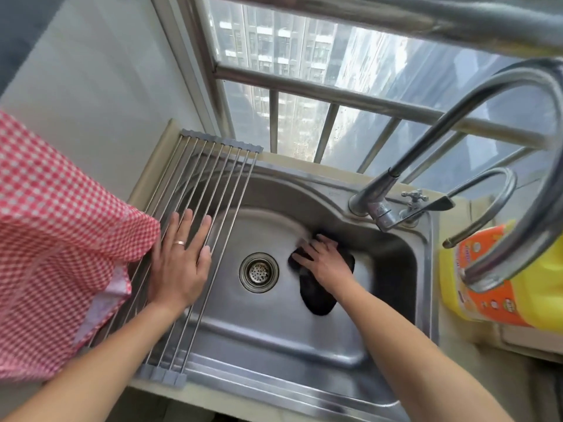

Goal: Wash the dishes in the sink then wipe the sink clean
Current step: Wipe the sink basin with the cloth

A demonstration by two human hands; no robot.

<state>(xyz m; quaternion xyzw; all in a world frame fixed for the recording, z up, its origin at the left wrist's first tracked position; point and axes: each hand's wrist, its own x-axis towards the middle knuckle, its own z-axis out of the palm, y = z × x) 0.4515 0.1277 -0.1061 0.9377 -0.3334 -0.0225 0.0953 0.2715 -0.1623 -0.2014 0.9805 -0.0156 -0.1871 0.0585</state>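
The sink [393,257] has no dishes in it that I can see, so this looks like the wiping part. A dark cloth [320,296] lies flat on the sink floor, at about 3 o'clock from the drain [258,272] and just beside it. The right hand [324,263] presses down on the top of the cloth with its fingers spread flat, not pinching it.

To wipe well, I think the hand should keep the cloth flat and push it in slow rings, then go round the drain and up the walls. The corners need a good rub too.

The left hand [181,263] rests open on the rack [219,178] at 9 o'clock, fingers straight and apart. It holds the body steady. A red checked towel [61,239] hangs just left of it. The tap [457,132] curves over at 1 o'clock, and a yellow bottle [499,284] stands at 3 o'clock, outside the sink.
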